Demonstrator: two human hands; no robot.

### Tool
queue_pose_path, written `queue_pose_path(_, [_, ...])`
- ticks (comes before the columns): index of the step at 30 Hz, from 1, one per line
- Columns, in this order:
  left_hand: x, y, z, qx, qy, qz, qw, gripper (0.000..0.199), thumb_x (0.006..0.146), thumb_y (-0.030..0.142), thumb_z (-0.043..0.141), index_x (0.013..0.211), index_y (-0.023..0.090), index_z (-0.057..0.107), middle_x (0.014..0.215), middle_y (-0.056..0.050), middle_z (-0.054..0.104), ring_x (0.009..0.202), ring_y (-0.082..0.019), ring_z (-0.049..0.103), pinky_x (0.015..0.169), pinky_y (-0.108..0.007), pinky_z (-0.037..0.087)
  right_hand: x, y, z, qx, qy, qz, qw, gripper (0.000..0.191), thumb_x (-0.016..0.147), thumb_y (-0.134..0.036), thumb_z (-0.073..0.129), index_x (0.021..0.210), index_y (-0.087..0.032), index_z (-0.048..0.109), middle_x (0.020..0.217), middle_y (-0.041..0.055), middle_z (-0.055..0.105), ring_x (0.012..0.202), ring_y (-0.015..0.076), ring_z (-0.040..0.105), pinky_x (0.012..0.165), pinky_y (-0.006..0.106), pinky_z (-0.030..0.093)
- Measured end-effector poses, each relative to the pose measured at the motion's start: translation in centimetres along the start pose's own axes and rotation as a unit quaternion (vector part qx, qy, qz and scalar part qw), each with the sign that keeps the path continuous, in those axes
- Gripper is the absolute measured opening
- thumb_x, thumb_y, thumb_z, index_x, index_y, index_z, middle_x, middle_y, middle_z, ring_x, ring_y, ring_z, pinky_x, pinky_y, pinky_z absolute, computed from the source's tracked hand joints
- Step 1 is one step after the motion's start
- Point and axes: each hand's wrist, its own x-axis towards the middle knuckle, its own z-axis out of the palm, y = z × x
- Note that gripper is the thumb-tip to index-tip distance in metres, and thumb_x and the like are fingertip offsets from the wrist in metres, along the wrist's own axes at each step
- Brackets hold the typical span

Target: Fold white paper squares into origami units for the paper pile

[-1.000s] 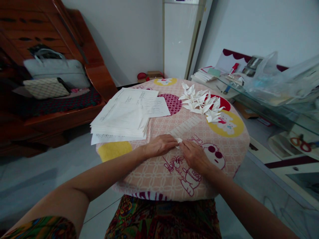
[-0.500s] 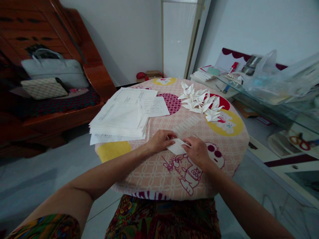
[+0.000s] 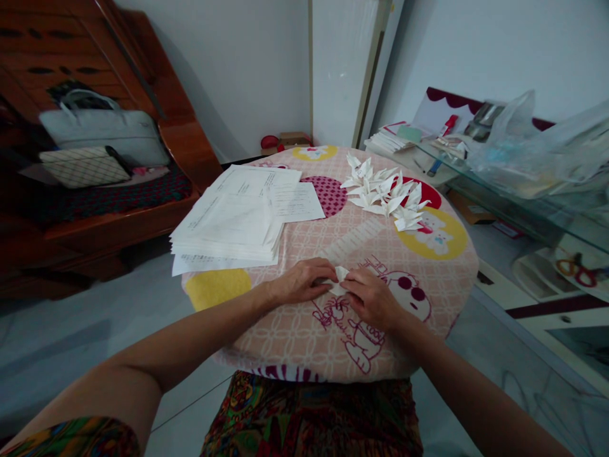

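A small folded piece of white paper lies between my hands, low over the near half of the round table. My left hand pinches its left side, and the fingers of my right hand are closed on its right side. Much of the paper is hidden behind my fingers; one pale corner sticks up between them. Beyond my hands a narrow printed paper strip lies on the patterned tablecloth. Several folded paper cranes sit in a cluster at the far right of the table.
A stack of printed sheets covers the table's left part. At the right stands a glass-topped cabinet with a plastic bag and scissors on a lower shelf. A wooden sofa with a grey bag is at the left.
The paper showed as a flat, wide diamond before; now less of it is visible and a corner stands up. Both hands have drawn lower over it, with the fingers more curled.
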Motion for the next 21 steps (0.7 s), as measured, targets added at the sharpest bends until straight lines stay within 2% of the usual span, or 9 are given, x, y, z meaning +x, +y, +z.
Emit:
queue_pose_path(4, [-0.7,0.0,0.1,0.023,-0.007,0.018,1.0,0.021,0.091,0.024,0.059,0.107,0.014,0.069,0.108,-0.012,0.068,0.101,-0.021,0.063,0.088,-0.031,0.052,-0.3,-0.1,-0.2,-0.04,-0.012,-0.021,0.999,0.019,0.093,-0.017,0.051,0.095,-0.013,0.07,0.091,0.0117,0.063,0.09,0.0239,0.052,0.083,0.038,0.048])
queue_pose_path(8, [-0.7,0.2,0.6,0.065,-0.004,0.03,0.997,0.021,0.095,0.024,0.054,0.103,0.013,0.07,0.103,-0.011,0.069,0.096,-0.019,0.064,0.084,-0.03,0.051,-0.3,-0.3,0.3,-0.086,-0.014,-0.02,0.996,0.027,0.095,-0.012,0.044,0.087,-0.014,0.07,0.084,0.0101,0.062,0.085,0.0223,0.051,0.081,0.036,0.047])
queue_pose_path(11, [-0.6,0.3,0.7,0.056,0.01,0.025,0.998,0.022,0.096,0.024,0.052,0.098,0.013,0.071,0.099,-0.01,0.069,0.092,-0.018,0.063,0.081,-0.028,0.051,-0.2,-0.5,0.2,-0.063,-0.004,0.003,0.998,0.029,0.096,-0.015,0.044,0.082,-0.015,0.069,0.083,0.0096,0.062,0.084,0.0216,0.052,0.08,0.035,0.046])
queue_pose_path(17, [0.0,0.8,0.4,-0.009,0.037,-0.066,0.997,0.016,0.091,0.019,0.058,0.088,0.014,0.072,0.087,-0.007,0.067,0.083,-0.015,0.062,0.074,-0.025,0.048,0.3,-0.6,-0.2,0.057,0.023,0.136,0.989,0.02,0.091,-0.016,0.053,0.077,-0.017,0.067,0.079,0.0056,0.062,0.081,0.0192,0.055,0.075,0.032,0.044])
queue_pose_path(21, [0.6,1.2,0.3,-0.039,0.043,-0.148,0.987,0.011,0.085,0.018,0.062,0.079,0.015,0.071,0.076,-0.002,0.065,0.072,-0.013,0.06,0.065,-0.023,0.043,0.8,-0.6,-0.1,0.062,0.011,0.199,0.978,0.019,0.086,-0.013,0.056,0.07,-0.018,0.064,0.074,0.0018,0.059,0.073,0.0165,0.053,0.068,0.029,0.039])
